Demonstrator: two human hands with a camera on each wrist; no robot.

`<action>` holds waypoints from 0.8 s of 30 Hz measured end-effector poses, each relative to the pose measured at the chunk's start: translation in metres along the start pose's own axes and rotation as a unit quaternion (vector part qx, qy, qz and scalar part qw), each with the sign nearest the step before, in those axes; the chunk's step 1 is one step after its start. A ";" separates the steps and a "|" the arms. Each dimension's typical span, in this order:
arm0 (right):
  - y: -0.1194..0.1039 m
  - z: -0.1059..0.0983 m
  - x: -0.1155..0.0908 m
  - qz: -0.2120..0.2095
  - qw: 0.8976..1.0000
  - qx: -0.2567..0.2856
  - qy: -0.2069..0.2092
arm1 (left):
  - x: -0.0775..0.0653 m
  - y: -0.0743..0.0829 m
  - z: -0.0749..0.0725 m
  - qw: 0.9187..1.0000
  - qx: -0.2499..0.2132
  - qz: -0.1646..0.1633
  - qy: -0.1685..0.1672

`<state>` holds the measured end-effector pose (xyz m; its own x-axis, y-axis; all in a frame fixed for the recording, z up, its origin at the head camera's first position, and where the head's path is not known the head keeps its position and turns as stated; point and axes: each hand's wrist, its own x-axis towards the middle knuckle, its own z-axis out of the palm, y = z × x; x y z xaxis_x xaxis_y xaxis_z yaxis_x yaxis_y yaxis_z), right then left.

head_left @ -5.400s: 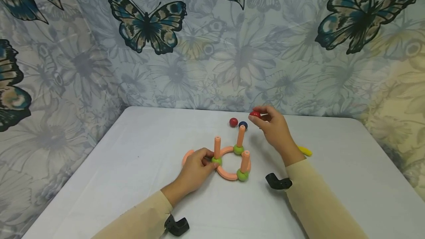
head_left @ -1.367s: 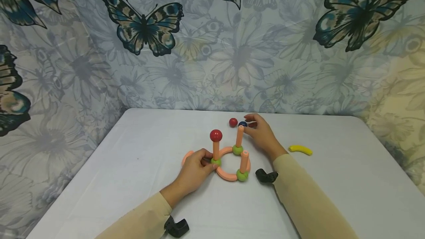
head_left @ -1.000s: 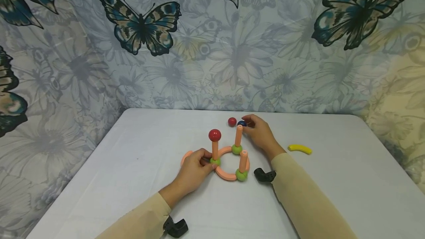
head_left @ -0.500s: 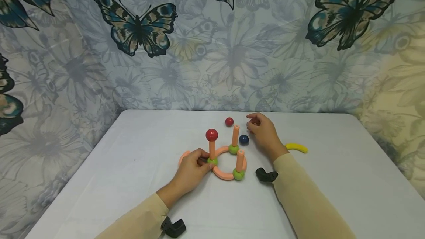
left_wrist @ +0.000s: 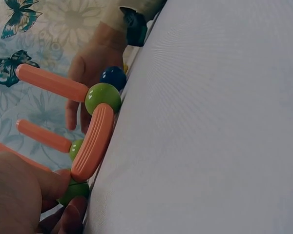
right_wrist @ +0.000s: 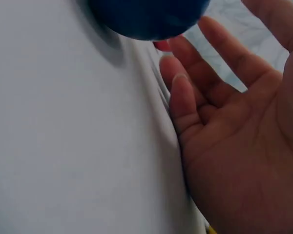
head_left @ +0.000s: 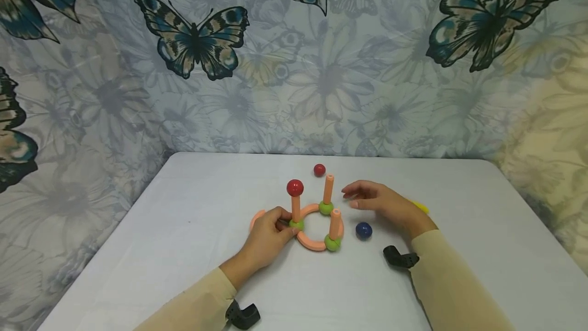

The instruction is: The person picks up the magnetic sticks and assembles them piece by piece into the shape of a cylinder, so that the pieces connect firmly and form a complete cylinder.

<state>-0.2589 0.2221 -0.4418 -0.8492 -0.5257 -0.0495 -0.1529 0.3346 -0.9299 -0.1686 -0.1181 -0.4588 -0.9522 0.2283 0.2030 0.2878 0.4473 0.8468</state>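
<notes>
Blue ball lies loose on the counter near its middle, just right of the peg ring and touching nothing. Right hand hovers just behind the ball, its grip slack, fingers spread flat and holding nothing. Left hand pinches the green joint at the ring's left side, under the peg topped by a red ball. Two bare orange pegs stand upright on the other joints. A second red ball sits toward the counter's far edge, well apart from the ring
</notes>
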 end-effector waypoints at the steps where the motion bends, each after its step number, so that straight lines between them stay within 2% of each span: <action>1: 0.000 0.000 -0.005 -0.012 1.000 0.003 -0.015 | 0.000 0.000 0.000 1.000 0.002 0.000 0.003; 6: -0.001 -0.003 -0.038 -0.034 0.996 -0.002 -0.077 | 0.001 0.001 0.000 1.000 0.001 0.001 0.007; 10: -0.002 -0.009 -0.070 -0.045 0.990 -0.047 -0.122 | 0.002 0.002 0.001 1.000 -0.004 0.002 0.003; 13: 0.000 -0.014 -0.091 -0.061 0.987 -0.069 -0.135 | 0.002 0.002 0.001 1.000 -0.004 0.003 0.003; 18: 0.004 -0.016 -0.102 -0.083 0.988 -0.065 -0.114 | 0.000 0.001 -0.001 1.000 0.001 -0.004 0.008; 24: 0.003 -0.012 -0.106 -0.044 0.995 -0.054 -0.064 | -0.001 0.000 0.000 1.000 0.002 0.000 0.002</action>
<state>-0.1755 0.2881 -0.4345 -0.7592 -0.6505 -0.0219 -0.2839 0.3613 -0.8882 -0.1674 -0.1182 -0.4595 -0.9528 0.2245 0.2043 0.2874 0.4512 0.8449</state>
